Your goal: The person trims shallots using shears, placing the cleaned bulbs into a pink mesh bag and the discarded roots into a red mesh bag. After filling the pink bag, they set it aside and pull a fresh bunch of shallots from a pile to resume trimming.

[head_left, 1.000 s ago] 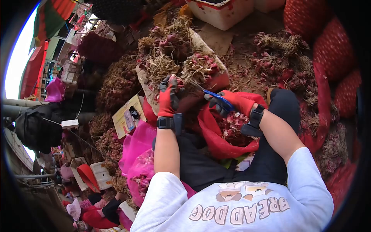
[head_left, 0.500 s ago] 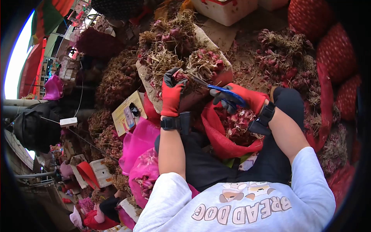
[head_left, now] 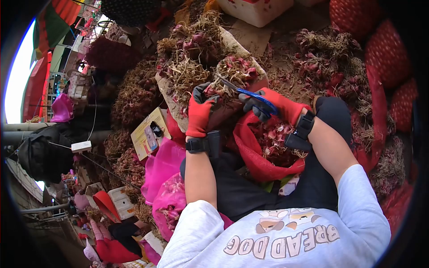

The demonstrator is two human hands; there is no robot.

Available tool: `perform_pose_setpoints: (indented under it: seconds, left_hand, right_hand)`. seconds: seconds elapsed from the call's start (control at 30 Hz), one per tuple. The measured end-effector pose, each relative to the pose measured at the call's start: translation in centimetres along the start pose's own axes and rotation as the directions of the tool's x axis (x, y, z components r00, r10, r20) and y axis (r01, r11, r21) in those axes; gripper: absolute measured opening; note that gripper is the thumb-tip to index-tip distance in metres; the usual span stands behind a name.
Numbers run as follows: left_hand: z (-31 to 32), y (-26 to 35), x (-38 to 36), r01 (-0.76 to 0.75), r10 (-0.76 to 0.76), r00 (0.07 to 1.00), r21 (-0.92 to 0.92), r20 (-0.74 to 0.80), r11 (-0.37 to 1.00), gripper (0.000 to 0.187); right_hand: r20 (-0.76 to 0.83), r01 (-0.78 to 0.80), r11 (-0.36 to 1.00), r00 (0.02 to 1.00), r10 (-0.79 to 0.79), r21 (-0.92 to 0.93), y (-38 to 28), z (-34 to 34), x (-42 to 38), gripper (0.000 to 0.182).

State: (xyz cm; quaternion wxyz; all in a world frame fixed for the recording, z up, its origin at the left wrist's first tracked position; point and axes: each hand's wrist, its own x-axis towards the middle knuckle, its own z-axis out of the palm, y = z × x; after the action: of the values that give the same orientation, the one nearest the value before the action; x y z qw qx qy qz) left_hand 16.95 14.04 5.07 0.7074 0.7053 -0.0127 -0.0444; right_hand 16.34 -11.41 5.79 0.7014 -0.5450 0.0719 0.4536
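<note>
My left hand [head_left: 201,109], in a red glove with dark fingers, is closed on a small reddish shallot [head_left: 209,90], mostly hidden by the fingers. Blue-handled scissors [head_left: 262,98] are gripped in my right hand [head_left: 282,106], gloved the same way. Their blades point up and left, just above my left fingertips. Beyond both hands, heaps of shallots with dry stems and roots [head_left: 190,73] lie on a pale board [head_left: 232,41]. Below my right hand, between my legs, an open red mesh sack [head_left: 250,154] holds loose shallots [head_left: 273,138].
A pink mesh bag [head_left: 166,201] of shallots stands by my left leg. Near it, a phone [head_left: 151,135] lies on a cardboard piece [head_left: 139,139]. More bunches [head_left: 330,62] cover the ground at right, beside full red sacks [head_left: 386,51]. Another person [head_left: 114,245] is at lower left.
My left fingers have drawn down slightly, and the shallot shows less. The scissors have shifted a little left, with their tips away from the stem they were at.
</note>
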Motion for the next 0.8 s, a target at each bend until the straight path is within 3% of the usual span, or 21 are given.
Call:
perform_pose_setpoints:
  seconds: [0.1,0.2,0.23,0.33,0.47,0.57,0.7,0.8]
  left_hand:
    - [-0.1,-0.3,0.1,-0.056,0.056,0.998,0.028,0.016,0.998,0.049]
    - [-0.3,-0.3,0.0,-0.013,0.013,1.0,0.037,0.022,0.999,0.046]
    - [-0.4,-0.4,0.0,0.016,-0.017,1.0,0.039,0.022,0.999,0.044]
    - [-1.1,-1.6,0.3,0.041,-0.045,0.996,-0.056,-0.075,0.998,0.036]
    - [-0.8,0.7,0.2,0.244,-0.27,0.963,-0.338,-0.03,0.909,0.023]
    - [-0.7,2.0,0.0,0.367,-0.396,0.917,-0.276,-0.055,0.888,0.021]
    - [-1.0,0.6,0.2,0.316,-0.339,0.936,-0.194,-0.099,0.929,0.03]
    - [-1.0,1.1,0.0,0.319,-0.334,0.941,-0.209,-0.043,0.925,0.03]
  right_hand:
    - [0.072,-0.026,1.0,0.997,0.025,0.004,0.4,-0.8,0.6,0.028]
    - [-0.041,0.146,0.969,0.987,-0.157,-0.197,0.8,-0.5,0.6,0.037]
    - [-0.051,0.142,0.968,0.986,-0.156,-0.205,0.9,-0.7,0.6,0.033]
    - [-0.067,0.131,0.971,0.987,-0.147,-0.198,1.1,-1.4,0.6,0.033]
    - [-0.005,0.114,0.983,0.993,-0.116,-0.141,2.0,-2.0,0.1,0.029]
    - [0.065,0.03,0.99,0.998,-0.021,-0.137,2.7,-2.0,0.2,0.031]
    - [0.138,0.021,0.999,0.99,-0.015,-0.047,3.0,-1.7,-0.1,0.033]
    - [0.054,-0.04,0.997,0.998,0.044,-0.071,1.2,-0.4,-1.1,0.036]
